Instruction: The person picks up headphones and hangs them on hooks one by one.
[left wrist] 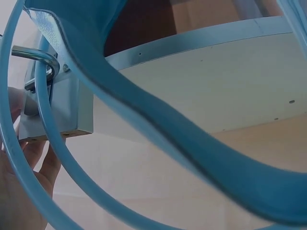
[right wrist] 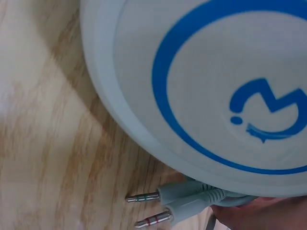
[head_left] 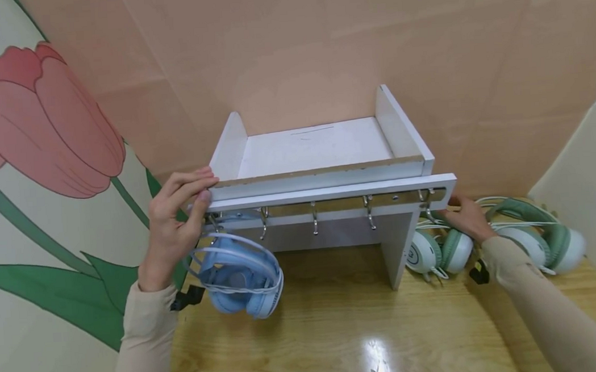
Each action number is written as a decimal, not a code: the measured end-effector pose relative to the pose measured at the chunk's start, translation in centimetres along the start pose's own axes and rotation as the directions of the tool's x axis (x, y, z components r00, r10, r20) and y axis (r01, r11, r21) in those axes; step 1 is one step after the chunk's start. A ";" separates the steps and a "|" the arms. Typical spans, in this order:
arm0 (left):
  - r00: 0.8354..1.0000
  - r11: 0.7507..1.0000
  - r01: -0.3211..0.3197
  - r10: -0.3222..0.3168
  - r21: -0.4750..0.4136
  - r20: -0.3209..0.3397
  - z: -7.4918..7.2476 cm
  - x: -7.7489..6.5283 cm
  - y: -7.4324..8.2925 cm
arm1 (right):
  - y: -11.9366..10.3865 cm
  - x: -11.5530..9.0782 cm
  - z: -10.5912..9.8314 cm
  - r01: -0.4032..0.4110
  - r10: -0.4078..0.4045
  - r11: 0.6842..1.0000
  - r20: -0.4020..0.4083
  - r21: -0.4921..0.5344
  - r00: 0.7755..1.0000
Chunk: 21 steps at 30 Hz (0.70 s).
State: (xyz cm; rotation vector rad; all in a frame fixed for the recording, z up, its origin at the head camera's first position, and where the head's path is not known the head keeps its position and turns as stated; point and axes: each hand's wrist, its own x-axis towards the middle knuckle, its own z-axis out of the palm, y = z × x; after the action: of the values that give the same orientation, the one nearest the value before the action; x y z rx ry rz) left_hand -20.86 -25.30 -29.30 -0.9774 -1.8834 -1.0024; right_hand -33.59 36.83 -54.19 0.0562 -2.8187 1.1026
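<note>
Wooden surface [head_left: 327,326] lay before a pinkish-brown backdrop [head_left: 320,48], tulip mural [head_left: 43,116] at left. Left hand [head_left: 174,222]: fingers and thumb closed about the left end of a white rack [head_left: 329,193]. Right hand [head_left: 468,220]: was beside a green headset [head_left: 456,249]; fingers partly hidden, spread and hold not discernible. Blue headset [head_left: 242,280]: hung from the rack's leftmost hook [left wrist: 48,56]. Second green headset [head_left: 563,246]: lay at far right.

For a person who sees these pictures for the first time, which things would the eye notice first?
Probably the large pink tulip at far left, then the blue headphones hanging from the leftmost hook on the front of the white shelf, at the centre. The green-and-white headphones, right of the shelf, also stand out.
</note>
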 end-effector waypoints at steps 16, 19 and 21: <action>1.000 1.000 -0.005 0.005 -0.001 0.010 0.0 0.1 0.1 | 0.5 0.5 -0.3 -0.034 0.048 0.993 0.126 -0.109 0.991; 1.000 1.000 -0.008 0.008 -0.002 0.009 0.0 0.1 0.0 | 0.4 0.4 -0.4 -0.050 0.068 0.991 0.143 -0.122 0.987; 1.000 1.000 -0.011 0.011 -0.003 0.007 0.0 0.1 0.0 | 0.1 0.3 -0.4 -0.066 0.086 0.989 0.151 -0.130 0.985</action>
State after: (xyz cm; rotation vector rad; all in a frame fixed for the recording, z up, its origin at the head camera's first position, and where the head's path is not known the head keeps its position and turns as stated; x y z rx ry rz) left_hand -20.91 -25.27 -29.24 -0.9931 -1.8814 -0.9963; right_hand -33.88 37.24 -53.92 0.0249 -3.0469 0.9732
